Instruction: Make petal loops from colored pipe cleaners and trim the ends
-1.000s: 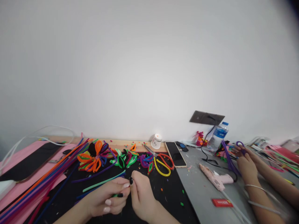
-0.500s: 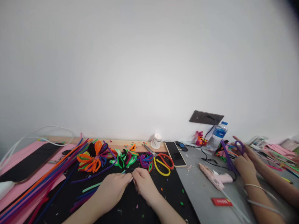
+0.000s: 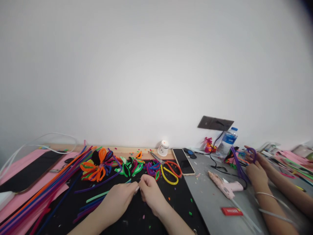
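My left hand [image 3: 121,197] and my right hand [image 3: 151,193] meet over the black mat [image 3: 137,220], fingers closed and thumbs pinched together. Whatever lies between the fingertips is too small and dark to make out. Just beyond them are looped pipe-cleaner flowers: an orange one [image 3: 99,164], a green one [image 3: 132,166] and a purple one [image 3: 153,168]. Scissors [image 3: 169,171] with one yellow and one red handle rest behind my right hand. A bent purple pipe cleaner [image 3: 97,186] and a pale green one [image 3: 97,196] lie beside my left hand.
Long pipe cleaners [image 3: 53,187] and a dark phone [image 3: 29,169] lie on pink sheets at left. A paper cup [image 3: 163,148], a phone [image 3: 184,161], a pink glue gun [image 3: 226,187], a red box [image 3: 231,211] and a water bottle [image 3: 228,142] stand rightward. Another person's hands [image 3: 256,169] hold purple pipe cleaner.
My two hands stay pinched together, with the right fingers lifted and curled slightly more. At right, the other person's fingers have shifted a little around the purple loop.
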`<state>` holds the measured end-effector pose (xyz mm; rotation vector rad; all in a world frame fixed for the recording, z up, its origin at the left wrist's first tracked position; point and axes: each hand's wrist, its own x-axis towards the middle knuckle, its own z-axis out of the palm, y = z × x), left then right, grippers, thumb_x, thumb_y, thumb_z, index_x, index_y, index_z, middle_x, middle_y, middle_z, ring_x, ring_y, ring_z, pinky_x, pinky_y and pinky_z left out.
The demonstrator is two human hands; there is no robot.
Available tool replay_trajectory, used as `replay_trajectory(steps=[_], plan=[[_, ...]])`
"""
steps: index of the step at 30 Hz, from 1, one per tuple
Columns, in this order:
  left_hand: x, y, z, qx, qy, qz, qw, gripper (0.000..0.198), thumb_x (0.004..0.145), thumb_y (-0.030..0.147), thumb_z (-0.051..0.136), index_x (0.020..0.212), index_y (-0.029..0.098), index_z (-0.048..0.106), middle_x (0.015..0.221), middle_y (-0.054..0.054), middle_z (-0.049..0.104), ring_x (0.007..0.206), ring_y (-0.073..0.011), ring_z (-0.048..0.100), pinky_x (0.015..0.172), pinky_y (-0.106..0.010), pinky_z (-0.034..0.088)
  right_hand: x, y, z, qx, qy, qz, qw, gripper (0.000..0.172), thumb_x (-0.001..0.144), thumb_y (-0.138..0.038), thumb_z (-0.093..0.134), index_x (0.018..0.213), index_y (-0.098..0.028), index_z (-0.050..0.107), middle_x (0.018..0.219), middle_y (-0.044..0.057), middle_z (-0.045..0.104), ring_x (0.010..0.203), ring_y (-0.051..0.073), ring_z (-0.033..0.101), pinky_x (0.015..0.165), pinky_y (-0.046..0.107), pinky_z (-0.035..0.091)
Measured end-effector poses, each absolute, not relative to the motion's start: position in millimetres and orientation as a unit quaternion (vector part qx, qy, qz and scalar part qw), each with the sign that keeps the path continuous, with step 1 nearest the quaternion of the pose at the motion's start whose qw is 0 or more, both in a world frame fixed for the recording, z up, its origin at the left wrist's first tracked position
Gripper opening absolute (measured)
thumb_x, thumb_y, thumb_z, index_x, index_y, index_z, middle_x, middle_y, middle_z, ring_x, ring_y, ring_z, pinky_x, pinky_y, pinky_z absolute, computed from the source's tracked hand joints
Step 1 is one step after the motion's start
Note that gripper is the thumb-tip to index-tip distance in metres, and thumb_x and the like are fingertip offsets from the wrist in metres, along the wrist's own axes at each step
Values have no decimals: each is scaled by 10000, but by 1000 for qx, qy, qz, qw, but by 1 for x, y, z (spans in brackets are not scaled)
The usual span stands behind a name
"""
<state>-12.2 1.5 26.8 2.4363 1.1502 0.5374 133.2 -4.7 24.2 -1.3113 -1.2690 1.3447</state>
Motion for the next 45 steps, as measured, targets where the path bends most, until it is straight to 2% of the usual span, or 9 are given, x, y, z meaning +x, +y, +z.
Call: replay_trajectory(steps=[6, 12, 19, 23, 31, 38, 42, 45], plan=[[-11, 8, 23, 769, 344, 255, 475, 378, 920, 328, 282, 598, 200, 434, 434, 61, 450, 440, -111, 452, 512, -201, 351, 135, -5, 24, -505, -607, 443, 424, 212, 793, -150, 383, 591, -194, 335, 487, -80, 314, 463, 74, 294, 457, 201, 219], [-13, 14, 21, 653, 281, 251, 656, 397, 852, 495, 412, 623, 176, 466, 407, 67, 461, 368, -81, 388, 424, -187, 310, 135, -10, 32, -485, -663, 375, 431, 239, 839, -187, 380, 611, -193, 310, 579, -59, 307, 560, 90, 303, 507, 206, 245], [-17, 9, 25, 508, 217, 233, 801, 309, 800, 427, 545, 641, 174, 466, 372, 105, 358, 300, -46, 255, 319, -157, 255, 133, -19, 43, -453, -698, 347, 433, 244, 847, -159, 362, 620, -199, 278, 576, -64, 289, 533, 85, 286, 498, 210, 232], [-15, 7, 22, 474, 207, 236, 823, 287, 807, 412, 543, 669, 173, 466, 369, 113, 344, 289, -37, 236, 319, -152, 216, 135, -17, 46, -454, -702, 336, 434, 251, 845, -172, 378, 613, -197, 286, 577, -62, 297, 531, 84, 298, 504, 210, 240], [-4, 15, 7, 548, 265, 297, 735, 389, 822, 524, 461, 657, 172, 464, 379, 87, 410, 335, -58, 310, 369, -164, 258, 146, 0, 32, -474, -641, 405, 447, 338, 900, -378, 331, 622, -191, 375, 552, -51, 332, 518, 96, 326, 499, 211, 273], [-8, 10, 9, 498, 248, 291, 779, 352, 801, 498, 511, 667, 175, 463, 377, 104, 369, 340, -51, 234, 369, -166, 267, 148, -6, 44, -449, -708, 391, 381, 186, 841, -255, 455, 674, -174, 443, 593, -54, 408, 553, 89, 360, 519, 193, 283], [-7, 10, 7, 497, 260, 285, 777, 341, 826, 482, 471, 683, 172, 467, 382, 99, 376, 325, -52, 264, 364, -166, 251, 146, -7, 44, -454, -710, 378, 383, 231, 851, -215, 419, 625, -171, 425, 575, -56, 406, 552, 85, 361, 528, 190, 287], [-5, 10, 10, 556, 308, 280, 719, 384, 826, 542, 406, 732, 177, 478, 412, 93, 396, 300, -63, 297, 331, -176, 223, 146, -4, 41, -474, -699, 363, 394, 251, 843, -190, 396, 592, -174, 405, 546, -60, 400, 521, 82, 350, 509, 192, 277]])
